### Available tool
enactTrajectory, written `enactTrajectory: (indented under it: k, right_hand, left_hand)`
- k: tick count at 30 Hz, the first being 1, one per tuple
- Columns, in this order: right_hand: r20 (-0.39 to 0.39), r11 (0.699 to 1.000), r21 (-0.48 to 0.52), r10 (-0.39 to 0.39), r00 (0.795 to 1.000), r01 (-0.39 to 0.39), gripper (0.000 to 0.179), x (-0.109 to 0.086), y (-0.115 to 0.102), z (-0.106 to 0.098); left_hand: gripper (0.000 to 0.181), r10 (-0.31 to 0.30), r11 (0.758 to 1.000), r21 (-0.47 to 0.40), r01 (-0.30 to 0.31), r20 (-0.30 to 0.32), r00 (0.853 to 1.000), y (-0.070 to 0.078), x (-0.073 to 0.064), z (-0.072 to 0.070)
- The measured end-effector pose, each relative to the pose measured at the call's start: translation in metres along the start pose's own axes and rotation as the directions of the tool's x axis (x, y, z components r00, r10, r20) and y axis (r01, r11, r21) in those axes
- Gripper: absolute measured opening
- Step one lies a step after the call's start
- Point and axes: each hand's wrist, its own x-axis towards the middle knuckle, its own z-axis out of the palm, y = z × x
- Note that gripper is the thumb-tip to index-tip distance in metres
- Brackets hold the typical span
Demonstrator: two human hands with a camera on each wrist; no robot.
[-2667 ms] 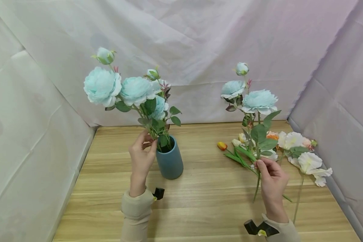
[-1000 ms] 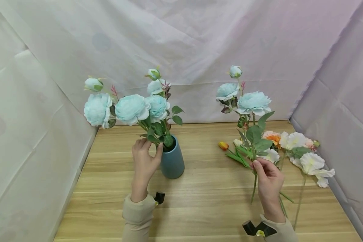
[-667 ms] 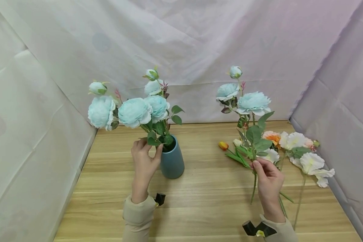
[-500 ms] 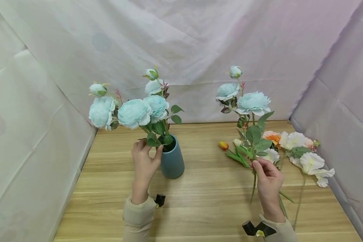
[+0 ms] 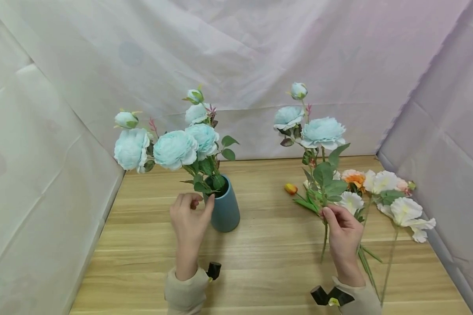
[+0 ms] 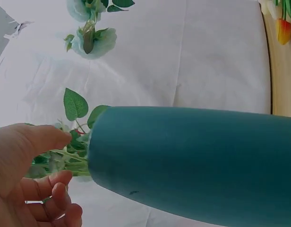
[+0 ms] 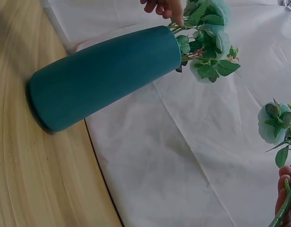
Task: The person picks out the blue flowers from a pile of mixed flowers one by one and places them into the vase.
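A blue-teal vase (image 5: 225,211) stands upright on the table, with several pale blue peonies (image 5: 175,149) in it leaning left. Just left of the vase's mouth is my left hand (image 5: 190,218); in the left wrist view (image 6: 22,170) its thumb and loosely bent fingers stand apart, with stems visible beyond the gap. My right hand (image 5: 344,236) pinches the green stem of another peony spray (image 5: 323,133), held upright above the table to the vase's right. This spray bears two blooms, a bud and green leaves. Its lower stem (image 7: 288,203) runs past the fingers in the right wrist view.
On the table's right side lie white flowers (image 5: 406,211), an orange-peach flower (image 5: 354,178) and an orange-yellow tulip (image 5: 290,189), their stems pointing toward the front. Pale cloth (image 5: 244,65) hangs behind and at both sides of the wooden table (image 5: 268,271).
The peonies by my left hand have come down into the vase, and that hand has let go and drawn back slightly. My right hand has shifted a little left with its peony spray.
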Motion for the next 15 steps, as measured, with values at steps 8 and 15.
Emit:
enactTrajectory:
  k: [8, 15]
  right_hand:
    - [0.016, 1.000, -0.003, 0.008, 1.000, -0.008, 0.006, -0.001, -0.002, 0.010]
    - [0.031, 1.000, 0.026, 0.014, 0.999, -0.014, 0.007, -0.003, -0.006, 0.022]
  left_hand:
    - [0.007, 0.098, 0.937, -0.343, -0.070, 0.065, 0.993, 0.021, -0.009, 0.004]
    - [0.010, 0.116, 0.875, -0.483, 0.027, 0.265, 0.957, 0.053, -0.013, 0.020]
